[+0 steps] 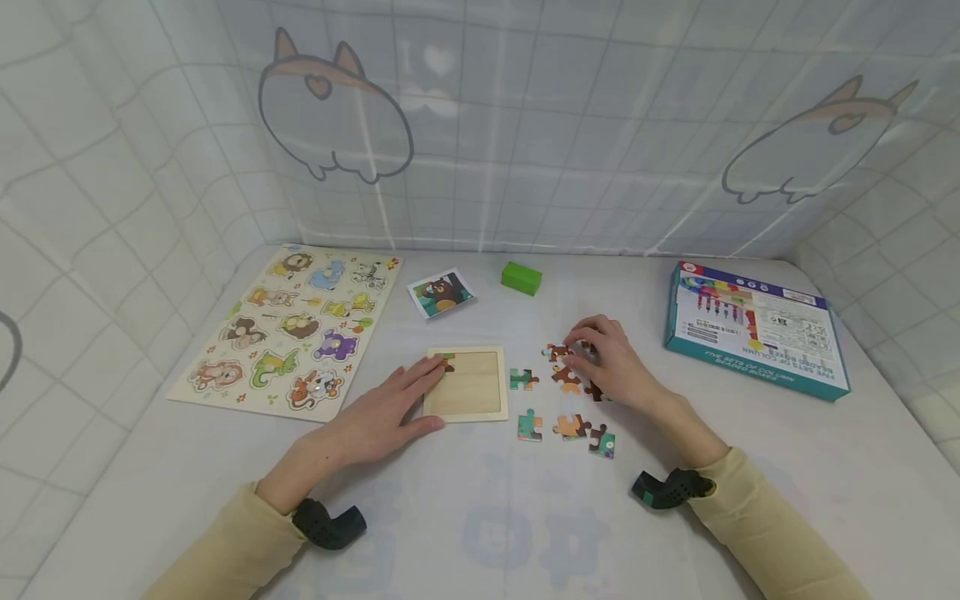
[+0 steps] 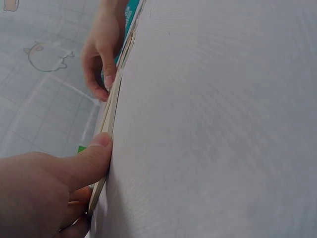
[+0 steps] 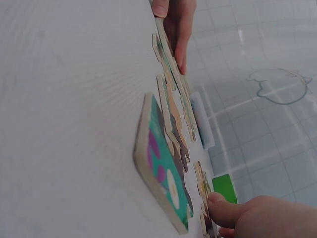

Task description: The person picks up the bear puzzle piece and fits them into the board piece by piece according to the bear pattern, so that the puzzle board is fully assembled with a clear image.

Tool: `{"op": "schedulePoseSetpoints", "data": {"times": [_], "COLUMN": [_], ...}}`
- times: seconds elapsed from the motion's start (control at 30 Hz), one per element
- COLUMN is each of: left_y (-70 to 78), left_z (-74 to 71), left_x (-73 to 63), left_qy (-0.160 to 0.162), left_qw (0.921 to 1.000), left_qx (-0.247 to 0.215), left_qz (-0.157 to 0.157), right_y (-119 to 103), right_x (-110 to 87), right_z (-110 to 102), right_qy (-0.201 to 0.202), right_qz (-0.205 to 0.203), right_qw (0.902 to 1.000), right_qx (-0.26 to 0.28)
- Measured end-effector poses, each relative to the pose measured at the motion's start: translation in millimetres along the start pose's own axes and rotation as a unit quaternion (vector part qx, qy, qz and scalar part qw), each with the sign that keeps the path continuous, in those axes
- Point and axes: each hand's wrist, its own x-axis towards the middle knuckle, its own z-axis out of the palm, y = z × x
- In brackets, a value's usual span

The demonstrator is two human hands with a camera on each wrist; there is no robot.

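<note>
My left hand (image 1: 386, 408) rests over the left side of a shallow wooden puzzle tray (image 1: 467, 417), fingers stretched towards its top-left corner. One jigsaw piece (image 1: 448, 363) shows in that corner, partly under the fingertips. In the left wrist view the thumb (image 2: 91, 156) lies along the tray's near edge. Right of the tray, my right hand (image 1: 611, 362) bends over a group of jigsaw pieces, pinching a brown bear piece (image 1: 558, 353) between thumb and index finger. Its palm hides part of a dark brown piece (image 1: 595, 392). A green-and-brown piece (image 1: 522, 379) lies beside the tray.
Nearer me lie a teal piece (image 1: 529, 426), an orange piece (image 1: 572, 426) and a flowered piece (image 1: 602, 442). Behind the tray are a bear picture card (image 1: 442, 293) and a green block (image 1: 521, 278). An animal puzzle board (image 1: 288, 333) lies left, a boxed set (image 1: 757, 329) right.
</note>
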Motion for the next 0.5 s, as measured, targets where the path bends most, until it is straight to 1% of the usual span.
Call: {"op": "schedulePoseSetpoints", "data": {"times": [0.1, 0.5], "left_y": [-0.5, -0.7], "left_z": [0.3, 0.4], "left_x": [-0.1, -0.2], "left_qy": [-0.001, -0.003], "left_qw": [1.0, 1.0], "left_qx": [-0.001, -0.001], "left_qz": [-0.001, -0.003], "right_y": [-0.7, 3.2], "right_x": [-0.2, -0.3], "right_z": [0.1, 3.3], "right_qy": [0.002, 0.021], "right_qz": [-0.002, -0.032], "right_qw": [1.0, 0.9992], "right_qx": [-0.001, -0.01]}}
